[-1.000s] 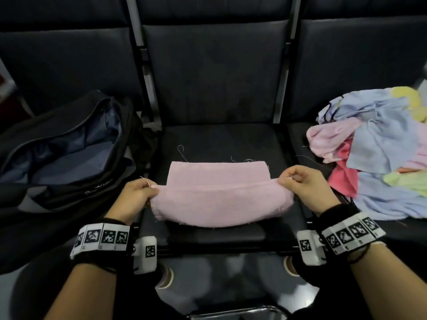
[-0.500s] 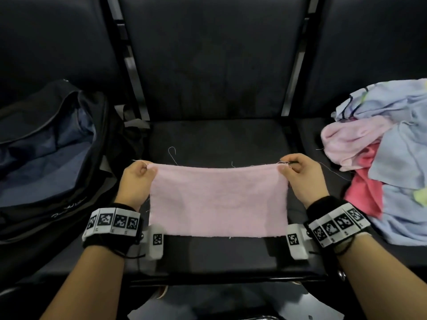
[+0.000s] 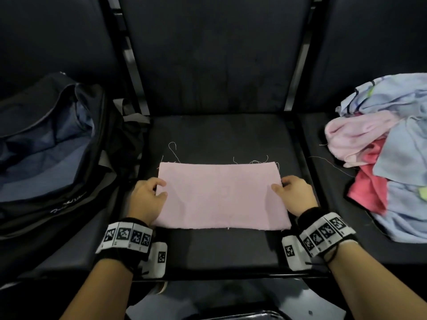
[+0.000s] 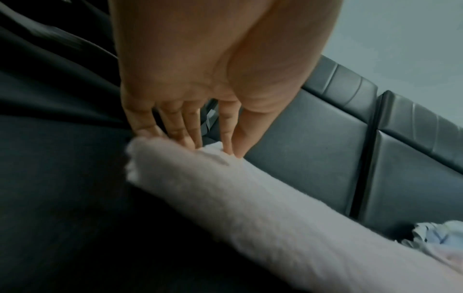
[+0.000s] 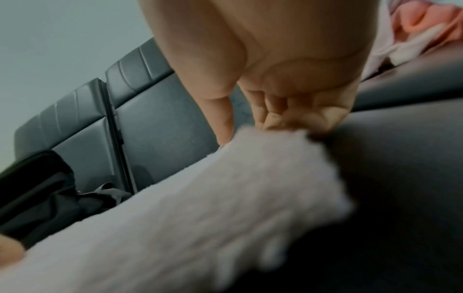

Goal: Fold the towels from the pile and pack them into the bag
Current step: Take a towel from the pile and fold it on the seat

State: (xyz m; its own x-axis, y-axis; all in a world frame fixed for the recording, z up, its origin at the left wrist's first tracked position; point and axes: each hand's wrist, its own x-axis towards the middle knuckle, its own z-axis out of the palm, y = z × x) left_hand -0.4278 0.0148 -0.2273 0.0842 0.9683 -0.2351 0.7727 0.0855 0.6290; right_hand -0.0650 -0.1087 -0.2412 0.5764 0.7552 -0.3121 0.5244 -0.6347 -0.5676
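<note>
Pink towel (image 3: 221, 195), apparently half-folded, flat on seat (image 3: 219, 132); left hand (image 3: 147, 197) and right hand (image 3: 297, 195) pinch its side edges between fingers and thumb; next, probably a crosswise fold, edges matched.

I record a row of three dark padded seats: middle seat (image 3: 219, 135), left seat (image 3: 76, 252), right seat (image 3: 335, 229). Upright backrests (image 3: 215, 54) stand behind, parted by metal frame bars (image 3: 129, 58). A front rail (image 3: 231, 279) runs along the near edge, with pale floor (image 3: 161, 306) below. The wrist views show a plain grey wall (image 4: 413, 39) above the backrests
</note>
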